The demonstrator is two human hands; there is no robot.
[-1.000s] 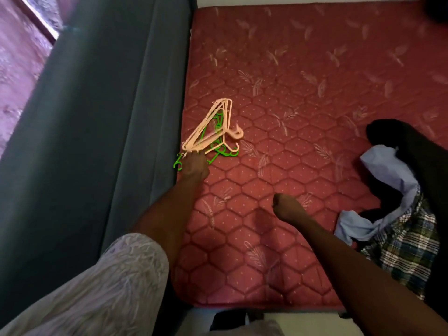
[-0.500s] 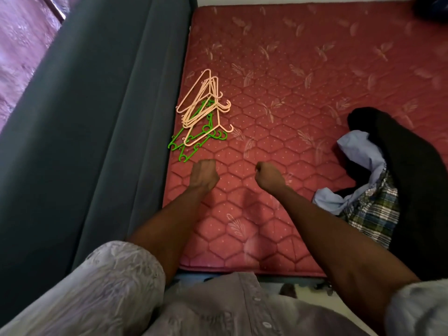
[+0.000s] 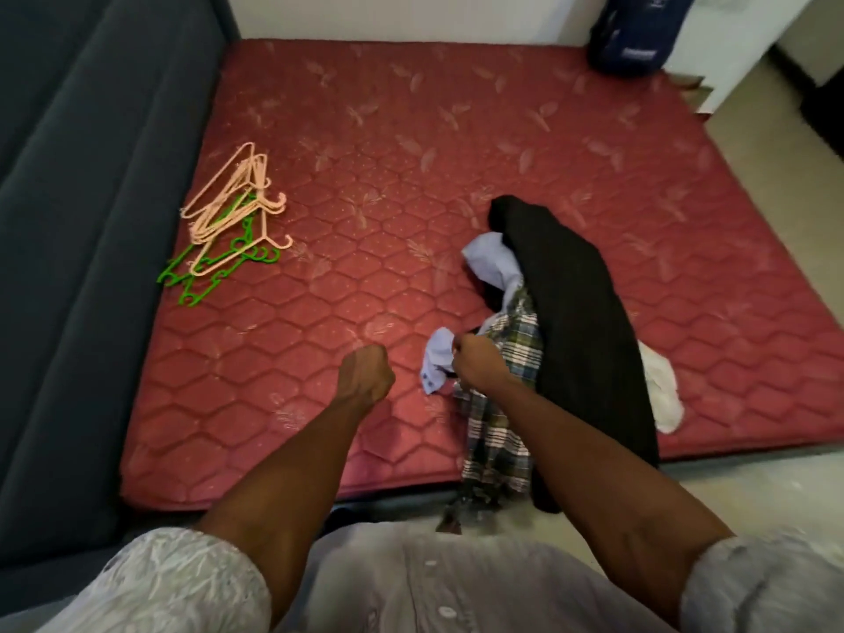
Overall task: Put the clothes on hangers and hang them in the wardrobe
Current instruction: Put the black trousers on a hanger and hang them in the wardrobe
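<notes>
A heap of clothes lies on the red mattress (image 3: 411,130): a black garment (image 3: 575,303), a light blue shirt (image 3: 491,262), a plaid shirt (image 3: 498,431) that hangs over the front edge, and a white cloth (image 3: 662,390). My right hand (image 3: 479,363) grips the light blue shirt at its near end, next to the plaid shirt. My left hand (image 3: 365,372) hovers over the bare mattress with its fingers curled into a fist, holding nothing. A pile of peach hangers (image 3: 233,198) and green hangers (image 3: 205,271) lies at the mattress's left side.
A dark grey upholstered headboard (image 3: 91,221) runs along the left. A dark blue bag (image 3: 635,34) stands at the far right corner by a white wall. Pale floor (image 3: 776,185) shows to the right and in front of the mattress.
My left hand let go of the hangers and drew back toward me. My right hand moved right to the clothes and took hold of the light blue shirt. My view pulled back and shifted right.
</notes>
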